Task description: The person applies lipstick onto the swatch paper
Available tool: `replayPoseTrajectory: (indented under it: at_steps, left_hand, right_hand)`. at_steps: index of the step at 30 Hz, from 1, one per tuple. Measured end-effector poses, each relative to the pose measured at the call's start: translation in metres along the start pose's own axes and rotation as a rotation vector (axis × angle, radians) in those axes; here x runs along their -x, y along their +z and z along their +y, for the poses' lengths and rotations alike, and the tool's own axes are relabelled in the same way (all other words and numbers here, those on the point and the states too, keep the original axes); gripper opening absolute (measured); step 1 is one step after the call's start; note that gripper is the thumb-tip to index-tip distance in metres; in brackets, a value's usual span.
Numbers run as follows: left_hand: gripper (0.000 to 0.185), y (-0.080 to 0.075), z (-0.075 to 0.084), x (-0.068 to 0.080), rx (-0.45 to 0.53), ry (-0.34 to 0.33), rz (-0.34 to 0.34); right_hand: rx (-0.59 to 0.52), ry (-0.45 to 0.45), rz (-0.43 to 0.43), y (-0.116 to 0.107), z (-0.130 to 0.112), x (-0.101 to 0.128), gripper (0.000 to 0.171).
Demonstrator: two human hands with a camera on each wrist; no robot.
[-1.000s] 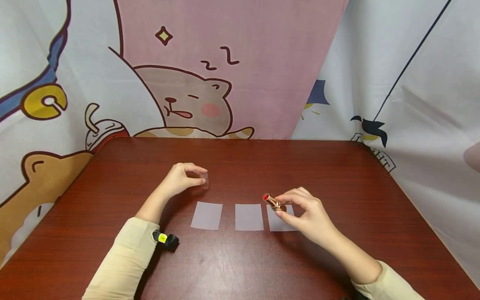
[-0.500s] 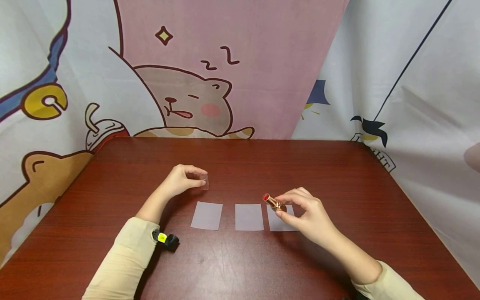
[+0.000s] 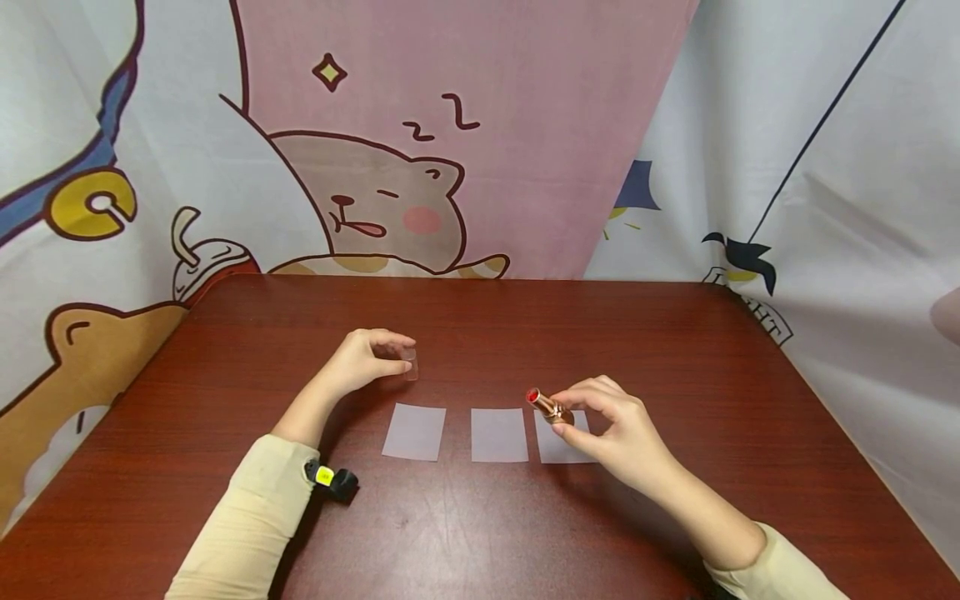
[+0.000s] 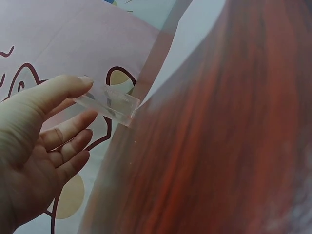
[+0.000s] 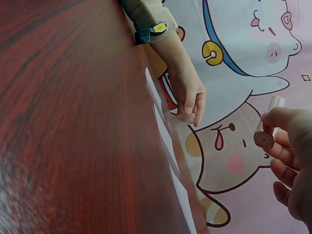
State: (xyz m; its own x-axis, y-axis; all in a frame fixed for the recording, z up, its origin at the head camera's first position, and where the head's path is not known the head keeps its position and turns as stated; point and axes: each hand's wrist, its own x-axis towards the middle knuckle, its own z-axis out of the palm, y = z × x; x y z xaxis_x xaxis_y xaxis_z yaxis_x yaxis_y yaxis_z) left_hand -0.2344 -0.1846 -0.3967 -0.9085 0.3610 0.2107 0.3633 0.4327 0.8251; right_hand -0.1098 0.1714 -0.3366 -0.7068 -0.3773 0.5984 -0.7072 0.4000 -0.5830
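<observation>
My left hand [image 3: 363, 360] pinches a clear, see-through lipstick cap [image 3: 411, 372] between thumb and index finger, beyond the left paper square. In the left wrist view, the cap [image 4: 119, 105] points down toward the table and the other fingers curl loosely below it. A lipstick [image 3: 547, 406] with a gold case and red tip is held by the thumb and fingers of my right hand [image 3: 615, 429]. It tilts with its uncovered red end up and to the left, overlapping the right paper square [image 3: 564, 448]. The right wrist view shows its round base [image 5: 263, 140].
Two more white paper squares lie in the same row, a left one [image 3: 414, 432] and a middle one [image 3: 498, 435]. The dark red wooden table [image 3: 480, 517] is backed by a cartoon-printed curtain [image 3: 540, 125]. A black band [image 3: 341, 485] is on my left sleeve.
The clear cap sits very slightly lower at the left fingertips than a second ago. My right hand and the lipstick keep their place.
</observation>
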Motion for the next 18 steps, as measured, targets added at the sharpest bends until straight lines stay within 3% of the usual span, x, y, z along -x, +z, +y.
replayPoseTrajectory:
  at_steps: [12, 18]
  left_hand:
    - [0.04, -0.002, 0.012, 0.0, -0.025, 0.001, 0.073]
    - [0.038, -0.003, 0.019, -0.001, -0.036, 0.057, 0.104]
  right_hand:
    - [0.001, -0.018, 0.009, -0.001, -0.003, -0.001, 0.033]
    - [0.003, -0.015, 0.01, -0.002, -0.003, -0.001, 0.033]
